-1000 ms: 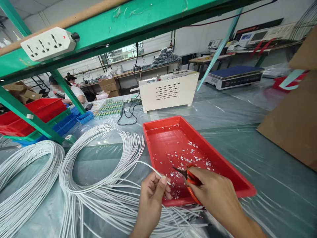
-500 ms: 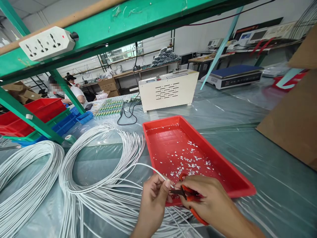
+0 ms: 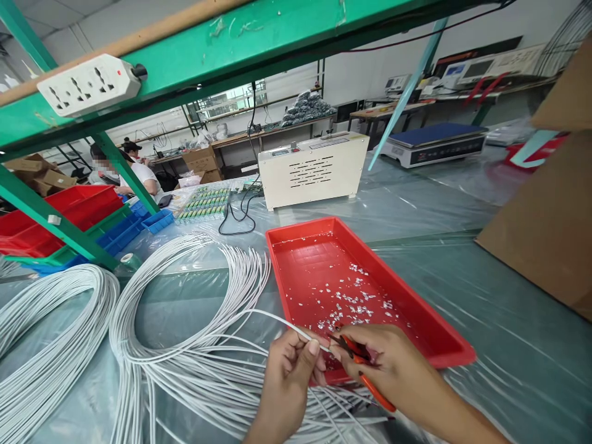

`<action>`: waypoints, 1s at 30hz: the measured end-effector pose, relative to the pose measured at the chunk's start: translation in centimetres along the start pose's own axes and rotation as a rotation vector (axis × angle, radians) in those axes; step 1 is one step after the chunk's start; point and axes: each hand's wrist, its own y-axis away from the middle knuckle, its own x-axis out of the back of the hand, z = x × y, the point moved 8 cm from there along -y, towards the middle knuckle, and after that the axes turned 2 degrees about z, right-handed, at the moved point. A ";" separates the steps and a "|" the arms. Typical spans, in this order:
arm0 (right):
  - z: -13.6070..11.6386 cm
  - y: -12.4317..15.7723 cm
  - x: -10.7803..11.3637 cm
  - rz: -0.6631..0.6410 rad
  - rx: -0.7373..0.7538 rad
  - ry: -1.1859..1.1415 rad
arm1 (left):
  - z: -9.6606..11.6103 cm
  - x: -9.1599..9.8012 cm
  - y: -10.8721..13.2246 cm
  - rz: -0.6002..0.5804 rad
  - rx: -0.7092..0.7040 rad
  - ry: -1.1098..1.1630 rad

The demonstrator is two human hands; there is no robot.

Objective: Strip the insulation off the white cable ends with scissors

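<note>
A single white cable (image 3: pixel 277 318) curves out of the coil, and my left hand (image 3: pixel 292 370) pinches it near its end, thumb on top. My right hand (image 3: pixel 383 361) grips orange-handled cutters (image 3: pixel 377 390), whose dark blades point up and left just past the cable's tip. My right fingertips meet the cable end; whether they grip it is hard to make out. Both hands are over the near edge of a red tray (image 3: pixel 407 277), which holds scattered white scraps (image 3: pixel 354 303). The large coil of white cables (image 3: pixel 124 314) lies left of my hands, with loose strands running beneath them.
Another white cable coil (image 3: pixel 50 333) lies far left. Beyond the tray stand a cream metal box (image 3: pixel 314 169) and a blue-topped scale (image 3: pixel 430 145). Cardboard (image 3: pixel 546 228) rises at right. A green shelf beam (image 3: pixel 259 43) crosses overhead. Stacked bins (image 3: pixel 65 216) and seated people are farther back.
The cutters have turned in my right hand, their blades swinging upward, away from the cable end. My right fingers have come to the cable's tip. My left hand keeps its pinch.
</note>
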 end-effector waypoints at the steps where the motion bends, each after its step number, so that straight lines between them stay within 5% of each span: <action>1: 0.1 0.0 0.0 -0.001 -0.016 -0.037 | 0.0 0.0 0.0 -0.002 -0.002 0.005; 10: 1.6 0.1 -2.5 -0.270 -0.250 -0.691 | -0.7 -0.7 -0.3 -0.124 0.081 0.224; 14: 2.2 0.0 -2.8 -0.239 -0.282 -0.771 | -2.1 -0.9 -0.7 -0.137 0.207 0.412; 17: 2.4 -0.2 -2.3 -0.158 -0.282 -0.773 | -2.5 -0.5 -0.9 -0.089 0.219 0.345; 21: 2.5 -0.2 -1.9 -0.119 -0.301 -0.786 | -0.8 0.9 -0.7 0.041 0.033 -0.047; 25: 2.3 0.0 -1.9 -0.132 -0.275 -0.867 | 3.4 1.9 0.7 0.262 -0.380 -0.456; 30: 2.0 0.2 -2.2 -0.161 -0.253 -0.899 | 4.2 -0.2 1.2 0.085 -0.577 -0.670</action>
